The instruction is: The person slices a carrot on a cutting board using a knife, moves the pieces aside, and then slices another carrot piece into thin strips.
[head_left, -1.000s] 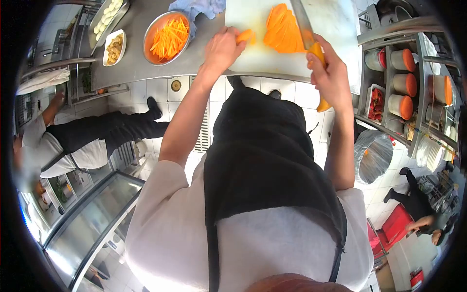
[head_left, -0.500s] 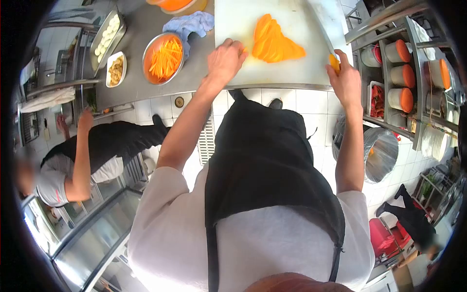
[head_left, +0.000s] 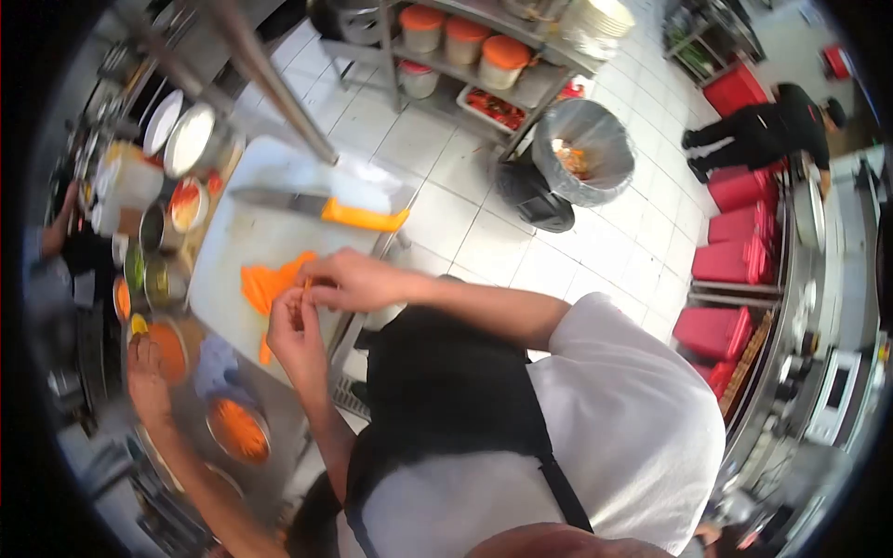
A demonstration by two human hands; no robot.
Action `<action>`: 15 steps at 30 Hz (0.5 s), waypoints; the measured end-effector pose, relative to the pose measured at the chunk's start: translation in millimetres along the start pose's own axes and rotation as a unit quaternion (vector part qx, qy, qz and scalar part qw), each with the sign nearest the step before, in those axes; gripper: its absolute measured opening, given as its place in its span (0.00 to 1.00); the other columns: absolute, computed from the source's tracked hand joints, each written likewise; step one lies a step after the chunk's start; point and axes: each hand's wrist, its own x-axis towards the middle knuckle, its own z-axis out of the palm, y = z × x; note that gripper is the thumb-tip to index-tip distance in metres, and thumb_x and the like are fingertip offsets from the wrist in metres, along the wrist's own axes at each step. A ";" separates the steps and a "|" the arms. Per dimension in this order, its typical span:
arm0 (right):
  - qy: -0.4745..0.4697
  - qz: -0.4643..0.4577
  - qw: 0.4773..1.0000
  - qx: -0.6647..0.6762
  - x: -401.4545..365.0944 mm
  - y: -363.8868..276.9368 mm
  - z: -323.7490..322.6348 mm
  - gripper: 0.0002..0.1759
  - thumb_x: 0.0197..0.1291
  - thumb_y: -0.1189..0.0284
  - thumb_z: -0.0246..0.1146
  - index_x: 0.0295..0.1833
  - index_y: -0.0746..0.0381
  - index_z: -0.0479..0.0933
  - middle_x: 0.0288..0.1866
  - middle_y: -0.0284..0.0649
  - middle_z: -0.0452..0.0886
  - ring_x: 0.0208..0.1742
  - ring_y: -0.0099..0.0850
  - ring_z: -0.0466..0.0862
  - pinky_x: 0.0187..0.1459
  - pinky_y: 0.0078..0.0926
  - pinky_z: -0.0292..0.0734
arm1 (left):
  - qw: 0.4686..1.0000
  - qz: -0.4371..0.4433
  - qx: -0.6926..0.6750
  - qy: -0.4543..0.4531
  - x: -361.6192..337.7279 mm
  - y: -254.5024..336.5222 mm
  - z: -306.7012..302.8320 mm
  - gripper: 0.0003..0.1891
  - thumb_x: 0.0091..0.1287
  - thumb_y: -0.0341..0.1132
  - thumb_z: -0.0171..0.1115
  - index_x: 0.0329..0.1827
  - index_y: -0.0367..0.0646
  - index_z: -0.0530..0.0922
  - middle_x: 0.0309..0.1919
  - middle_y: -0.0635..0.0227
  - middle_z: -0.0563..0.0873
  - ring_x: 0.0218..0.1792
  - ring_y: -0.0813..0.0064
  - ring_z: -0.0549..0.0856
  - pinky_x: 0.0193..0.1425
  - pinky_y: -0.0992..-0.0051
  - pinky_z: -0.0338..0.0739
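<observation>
Over the near edge of the white cutting board (head_left: 223, 288), my two hands meet at the fingertips. My left hand (head_left: 298, 333) pinches a small orange piece (head_left: 308, 285), and my right hand (head_left: 352, 279) closes its fingers on the same piece from the other side. Sliced orange vegetable (head_left: 263, 286) lies on the board just beyond my hands, partly hidden by them. A knife with a yellow handle (head_left: 365, 217) rests across the board, its blade pointing left and its handle reaching the right edge. Neither hand touches it.
A bowl of orange shreds (head_left: 240, 431) stands beside a blue cloth (head_left: 216, 365). A co-worker's hand (head_left: 149, 379) is over the counter by an orange container (head_left: 168, 352). A lined bin (head_left: 584, 153) and a shelf of orange-lidded tubs (head_left: 465, 39) stand beyond the board.
The view has turned. The knife, earlier in my right hand, now lies on the board. My hands have come together. A co-worker's arm now reaches over the counter.
</observation>
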 end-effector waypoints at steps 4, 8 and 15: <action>0.076 0.070 0.993 0.057 -27.5 -23.5 -12.9 0.11 0.71 0.68 0.63 0.47 0.66 0.80 0.35 0.41 0.88 0.30 0.27 0.87 0.33 0.27 0.82 | 0.997 0.030 -0.053 -0.053 5.9 8.4 15.5 0.08 0.74 0.24 0.62 0.53 0.35 0.80 0.41 0.68 0.85 0.40 0.80 0.83 0.47 0.76 0.79; 0.161 0.061 0.983 0.070 -62.8 -43.3 -60.7 0.08 0.73 0.71 0.62 0.47 0.65 0.80 0.35 0.38 0.87 0.31 0.23 0.87 0.34 0.25 0.82 | 0.994 0.008 -0.086 -0.072 0.7 1.0 -5.2 0.13 0.74 0.25 0.63 0.60 0.35 0.80 0.53 0.60 0.86 0.53 0.72 0.85 0.59 0.72 0.80; 0.631 0.145 0.639 -0.416 -208.9 -4.9 -257.2 0.23 0.64 0.65 0.73 0.57 0.66 0.75 0.36 0.44 0.88 0.36 0.37 0.90 0.38 0.34 0.84 | 0.929 0.001 0.367 -0.049 0.5 -137.8 -121.1 0.16 0.74 0.38 0.65 0.55 0.34 0.81 0.45 0.48 0.84 0.47 0.49 0.83 0.55 0.57 0.79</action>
